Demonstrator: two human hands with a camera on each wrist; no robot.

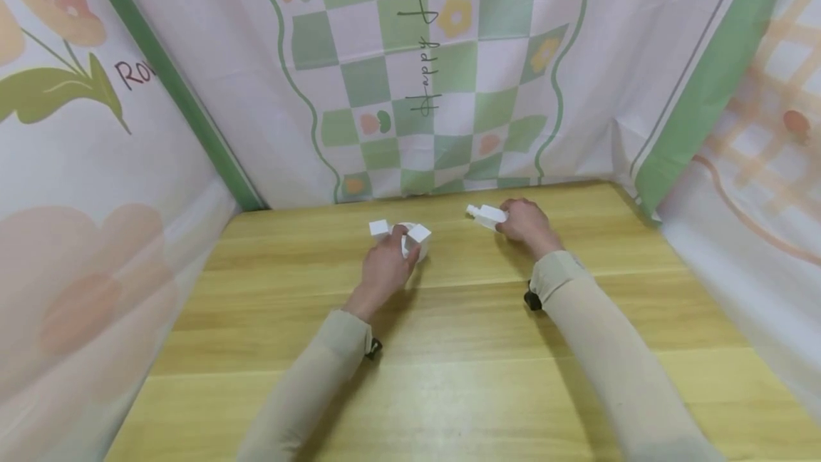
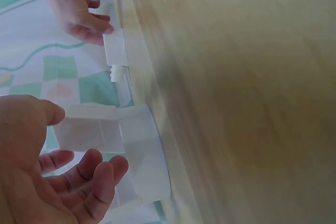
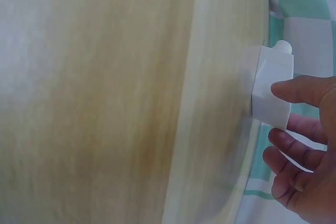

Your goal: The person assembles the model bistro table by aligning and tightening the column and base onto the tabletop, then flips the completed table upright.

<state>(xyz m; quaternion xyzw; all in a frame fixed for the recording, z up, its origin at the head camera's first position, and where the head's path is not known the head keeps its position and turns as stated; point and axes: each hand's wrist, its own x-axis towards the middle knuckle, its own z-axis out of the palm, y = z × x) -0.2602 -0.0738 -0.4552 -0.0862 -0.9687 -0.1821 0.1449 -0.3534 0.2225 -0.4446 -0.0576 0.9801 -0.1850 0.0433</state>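
Near the far side of the table, my left hand point(image 1: 385, 268) has its thumb and forefinger about one upright of a white round-based piece point(image 2: 144, 153). Two square-topped posts rise from that base, seen from above in the head view; the other fingers curl loosely beside it. To its right, my right hand point(image 1: 527, 225) pinches a white angular block point(image 3: 273, 87) between thumb and forefinger. A small stepped knob point(image 1: 472, 210) sticks out of the block's end and points toward the round-based piece. The block lies low, at or just above the tabletop; the two pieces are apart.
Under both hands is a wood-grain table point(image 1: 442, 369). A printed cloth point(image 1: 442, 77) with green checks hangs right behind its far edge, and more patterned cloth point(image 1: 77, 234) closes off the sides. Dark straps or devices point(image 1: 532, 298) sit at the wrists.
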